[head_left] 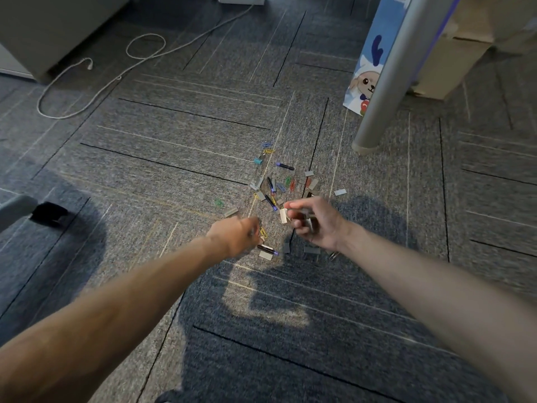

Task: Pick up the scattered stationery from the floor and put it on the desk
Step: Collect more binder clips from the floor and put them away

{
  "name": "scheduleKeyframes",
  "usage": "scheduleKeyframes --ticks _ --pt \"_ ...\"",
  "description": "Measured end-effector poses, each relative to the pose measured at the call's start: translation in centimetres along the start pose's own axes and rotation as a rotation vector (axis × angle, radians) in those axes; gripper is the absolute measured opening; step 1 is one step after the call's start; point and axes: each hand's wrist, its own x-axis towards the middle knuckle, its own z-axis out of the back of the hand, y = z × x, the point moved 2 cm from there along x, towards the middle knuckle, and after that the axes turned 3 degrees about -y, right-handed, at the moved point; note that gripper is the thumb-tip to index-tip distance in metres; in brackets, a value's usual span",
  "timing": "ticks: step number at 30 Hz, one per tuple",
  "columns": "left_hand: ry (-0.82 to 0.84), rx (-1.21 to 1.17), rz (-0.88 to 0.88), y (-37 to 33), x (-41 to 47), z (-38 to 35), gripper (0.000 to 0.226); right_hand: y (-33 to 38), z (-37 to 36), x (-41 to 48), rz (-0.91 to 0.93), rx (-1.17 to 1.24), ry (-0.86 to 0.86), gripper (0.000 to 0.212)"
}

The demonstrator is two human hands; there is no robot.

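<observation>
My right hand (315, 223) clamps its grip on a staple strip (283, 215); my left hand (235, 237): grip blurred, cannot tell.

arms: both bare all the way from the bottom corners of the shot to the wrists
sleeves: honestly can't tell, whatever's worn up top sits outside the shot
left forearm (130, 286): long, lean-ish, smooth, plain bare skin
right forearm (421, 283): same deal, with a couple of tendon ridges showing just below the wrist
left hand (235, 235): bare and pretty motion-blurred, knuckles and fingers are basically mush
right hand (316, 222): bare, a bit sharper, slim fingers (293, 203) and readable knuckles
dark lump at the bottom edge (170, 398): maybe a shoe or a knee, too cropped to call
</observation>
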Motion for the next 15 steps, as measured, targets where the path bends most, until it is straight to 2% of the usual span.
scheduleKeyframes --ticks 2,4,8,10,13,15 --pt "-0.019 0.036 -0.008 -0.1 0.1 -0.3 0.025 -0.5 0.6 0.3 -0.052 -0.121 0.015 0.01" --pt "-0.003 0.045 -0.028 -0.4 0.3 -0.2 0.025 -1.2 1.2 0.6 -0.085 -0.315 -0.044 0.014" --pt "0.085 0.022 -0.07 -0.7 0.8 0.2 0.022 -2.0 1.7 0.0 0.02 -1.127 -0.292 0.03" --pt "0.123 -0.146 -0.054 -0.7 0.8 0.0 0.02 -2.5 1.4 -0.2 0.095 -1.329 -0.295 0.033" --pt "0.174 -0.656 0.063 -0.6 0.3 0.1 0.023 -3.6 1.1 0.0 0.071 -1.456 -0.243 0.036" --pt "0.199 -0.889 0.125 -0.6 -0.5 0.4 0.024 -3.7 0.8 0.1 0.087 -1.505 -0.236 0.033"
